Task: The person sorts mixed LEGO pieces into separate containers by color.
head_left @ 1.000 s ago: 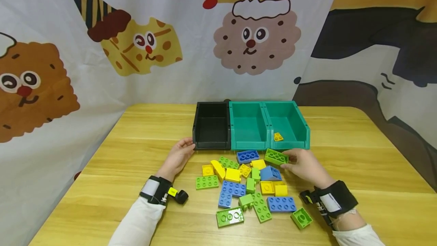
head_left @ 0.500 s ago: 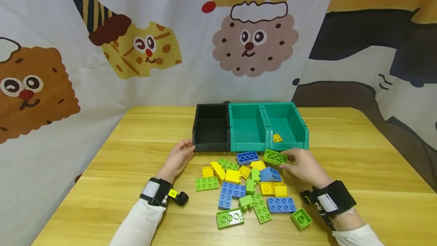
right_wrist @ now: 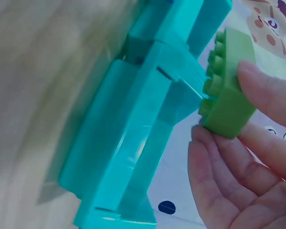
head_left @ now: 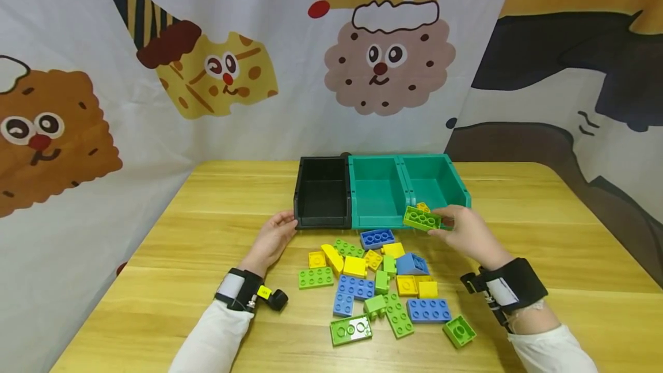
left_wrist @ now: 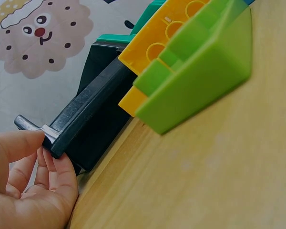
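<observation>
Now the right grip holds its green block higher, nearer the green bin beyond; left grip pinches the black bin.

The counter leaves a way along its right side and far left, but scattered bricks crowd the middle, and front walls of the black bin and teal bins bar low entry.
</observation>
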### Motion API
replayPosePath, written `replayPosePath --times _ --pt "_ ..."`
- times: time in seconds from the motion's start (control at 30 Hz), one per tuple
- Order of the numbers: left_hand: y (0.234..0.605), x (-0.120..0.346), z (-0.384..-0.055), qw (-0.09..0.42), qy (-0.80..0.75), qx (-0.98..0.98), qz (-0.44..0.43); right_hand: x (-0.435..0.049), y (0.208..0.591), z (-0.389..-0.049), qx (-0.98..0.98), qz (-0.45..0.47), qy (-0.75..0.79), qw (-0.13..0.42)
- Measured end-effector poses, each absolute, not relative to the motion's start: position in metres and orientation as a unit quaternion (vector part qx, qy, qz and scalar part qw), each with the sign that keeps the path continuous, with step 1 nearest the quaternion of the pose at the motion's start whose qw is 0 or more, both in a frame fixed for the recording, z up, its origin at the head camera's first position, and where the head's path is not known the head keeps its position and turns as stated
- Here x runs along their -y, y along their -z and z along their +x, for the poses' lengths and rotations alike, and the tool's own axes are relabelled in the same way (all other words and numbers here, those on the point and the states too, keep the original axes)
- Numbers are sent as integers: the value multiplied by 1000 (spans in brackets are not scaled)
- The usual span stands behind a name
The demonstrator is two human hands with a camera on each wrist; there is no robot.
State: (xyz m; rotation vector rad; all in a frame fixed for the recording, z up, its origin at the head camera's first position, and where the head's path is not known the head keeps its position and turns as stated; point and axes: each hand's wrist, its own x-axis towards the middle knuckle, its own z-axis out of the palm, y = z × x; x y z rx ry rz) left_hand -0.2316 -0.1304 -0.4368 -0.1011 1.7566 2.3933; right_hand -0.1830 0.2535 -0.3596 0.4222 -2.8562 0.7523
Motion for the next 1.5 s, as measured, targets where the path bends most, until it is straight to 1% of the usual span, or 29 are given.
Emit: replayPosePath --times 0.17,0.3,0.47,0.6,0.73,1.0,1.27,1.5 --pt "437 129 -232 83 -803 -589 -35 -248 349 -187 950 140 -258 105" --pt "438 129 -232 81 -806 -585 -33 -241 340 -194 949 148 -256 111" --pt "438 130 -231 78 -808 -583 -28 -229 327 -209 949 165 -244 107" --pt "439 131 -231 78 -805 -587 -32 -222 323 -222 952 168 -238 92" --pt "440 131 -232 79 -802 -591 -34 -215 322 -233 954 175 -230 76" --pt "439 130 -233 81 -807 -584 -24 -199 328 -249 960 217 -155 81" --pt "438 132 -231 86 -796 -598 -35 -192 339 -261 958 260 -105 65" --pt "434 130 -231 88 -798 -595 -39 -189 346 -265 946 309 17 95"
